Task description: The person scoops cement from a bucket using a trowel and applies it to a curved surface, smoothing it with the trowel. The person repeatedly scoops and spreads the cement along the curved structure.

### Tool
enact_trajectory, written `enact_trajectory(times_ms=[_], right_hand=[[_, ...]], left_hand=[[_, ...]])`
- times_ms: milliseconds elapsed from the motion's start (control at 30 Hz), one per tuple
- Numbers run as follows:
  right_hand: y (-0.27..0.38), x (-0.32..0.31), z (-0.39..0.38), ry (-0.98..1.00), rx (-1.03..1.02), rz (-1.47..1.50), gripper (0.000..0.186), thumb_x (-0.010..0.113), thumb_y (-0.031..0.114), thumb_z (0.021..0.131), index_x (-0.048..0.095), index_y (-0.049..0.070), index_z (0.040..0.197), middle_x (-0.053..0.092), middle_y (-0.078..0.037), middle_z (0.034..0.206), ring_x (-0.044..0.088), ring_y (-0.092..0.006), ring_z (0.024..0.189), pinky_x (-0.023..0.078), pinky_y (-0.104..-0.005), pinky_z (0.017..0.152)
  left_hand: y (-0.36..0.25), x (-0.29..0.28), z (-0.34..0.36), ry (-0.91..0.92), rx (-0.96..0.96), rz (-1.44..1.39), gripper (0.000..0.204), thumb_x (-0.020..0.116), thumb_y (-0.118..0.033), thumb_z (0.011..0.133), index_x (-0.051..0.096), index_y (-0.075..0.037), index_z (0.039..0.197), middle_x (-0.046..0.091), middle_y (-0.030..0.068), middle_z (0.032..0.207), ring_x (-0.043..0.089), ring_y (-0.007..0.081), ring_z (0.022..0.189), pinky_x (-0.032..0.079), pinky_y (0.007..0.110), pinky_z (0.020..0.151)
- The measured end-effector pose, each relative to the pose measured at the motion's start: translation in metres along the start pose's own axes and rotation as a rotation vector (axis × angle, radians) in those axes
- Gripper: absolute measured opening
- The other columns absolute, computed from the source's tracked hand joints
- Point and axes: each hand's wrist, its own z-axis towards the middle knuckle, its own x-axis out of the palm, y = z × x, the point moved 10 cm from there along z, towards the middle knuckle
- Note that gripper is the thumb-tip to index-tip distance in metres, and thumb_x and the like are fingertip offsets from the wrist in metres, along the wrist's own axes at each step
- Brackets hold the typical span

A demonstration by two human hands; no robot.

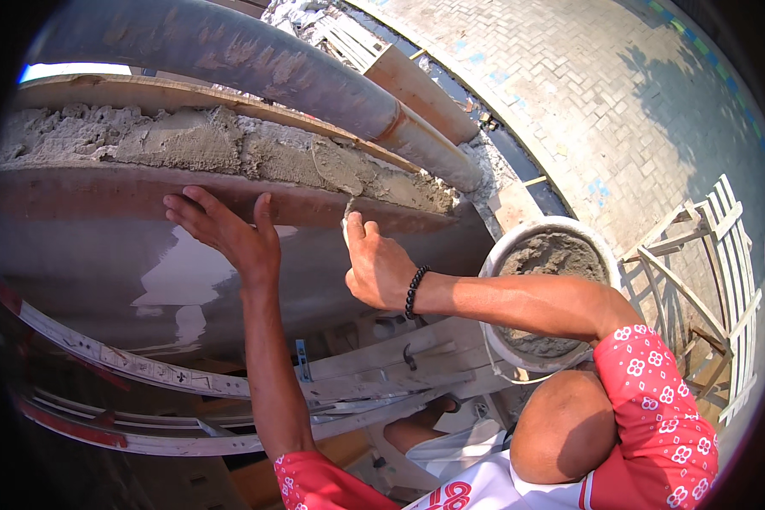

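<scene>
A band of wet grey mortar (178, 140) runs along the top of a long wall edge, with a smooth brown-and-grey face (314, 255) below it. My left hand (238, 238) is open, its fingers spread against the upper part of this face. In my right hand (378, 268) is the handle of a trowel (338, 167). Its mortar-smeared blade rests on the mortar band, near the right end. Beneath my right forearm stands a pale bucket (491, 285) holding grey mortar (556, 251), partly hidden by the arm.
A thick grey pipe (246, 64) crosses just beyond the mortar, and a wooden board (331, 132) edges its far side. Ladder rails (161, 371) curve at lower left. Below lie planks, a hammer (409, 357) and a blue level (302, 361). A slatted wooden frame (722, 289) stands right, on paving.
</scene>
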Motion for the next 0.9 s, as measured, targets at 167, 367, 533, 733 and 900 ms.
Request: enact_trajectory(times_ms=[167, 367, 533, 733, 900], right_hand=[[0.017, 0.023, -0.029, 0.053, -0.093, -0.049, 0.075, 0.060, 0.004, 0.079, 0.018, -0.021, 0.135, 0.046, -0.032, 0.101, 0.063, -0.0400, 0.066, 0.056, -0.0422, 0.059], [0.021, 0.020, -0.073, 0.137, -0.136, 0.052, 0.080, 0.060, 0.003, 0.078, 0.013, -0.018, 0.140, 0.043, -0.031, 0.104, 0.060, -0.0408, 0.063, 0.053, -0.0434, 0.059], [0.013, -0.007, -0.114, 0.140, -0.099, 0.212, 0.081, 0.055, 0.000, 0.076, 0.012, -0.010, 0.144, 0.043, -0.028, 0.104, 0.059, -0.0468, 0.077, 0.052, -0.0486, 0.069], [-0.069, -0.015, -0.076, -0.042, 0.257, 0.251, 0.076, 0.055, 0.005, 0.076, 0.019, -0.013, 0.141, 0.044, -0.037, 0.122, 0.054, -0.0497, 0.108, 0.045, -0.0488, 0.094], [-0.069, 0.011, -0.033, 0.064, 0.352, 0.277, 0.076, 0.057, 0.008, 0.076, 0.021, -0.018, 0.138, 0.049, -0.042, 0.120, 0.054, -0.0492, 0.112, 0.045, -0.0470, 0.096]], left_hand=[[0.003, 0.000, -0.007, 0.006, -0.003, 0.024, 0.100, 0.061, -0.050, 0.090, -0.003, -0.009, 0.155, -0.011, 0.0263, 0.158, -0.004, 0.0532, 0.143, 0.009, 0.063, 0.112], [0.000, 0.002, -0.006, -0.008, 0.008, 0.030, 0.099, 0.058, -0.053, 0.091, -0.001, -0.007, 0.155, -0.009, 0.0267, 0.158, -0.002, 0.0528, 0.143, 0.009, 0.063, 0.112], [0.003, -0.003, -0.007, -0.002, 0.013, 0.046, 0.098, 0.059, -0.052, 0.091, 0.000, -0.006, 0.155, -0.009, 0.0264, 0.158, -0.003, 0.0521, 0.143, 0.008, 0.063, 0.112], [-0.003, 0.001, -0.003, 0.012, 0.021, 0.030, 0.102, 0.064, -0.046, 0.089, -0.001, -0.001, 0.153, -0.008, 0.0305, 0.156, -0.003, 0.0517, 0.143, 0.005, 0.062, 0.113], [0.002, 0.000, -0.004, 0.000, 0.002, 0.013, 0.099, 0.061, -0.049, 0.090, -0.001, -0.008, 0.155, -0.011, 0.0258, 0.158, -0.005, 0.0518, 0.143, 0.006, 0.062, 0.113]])
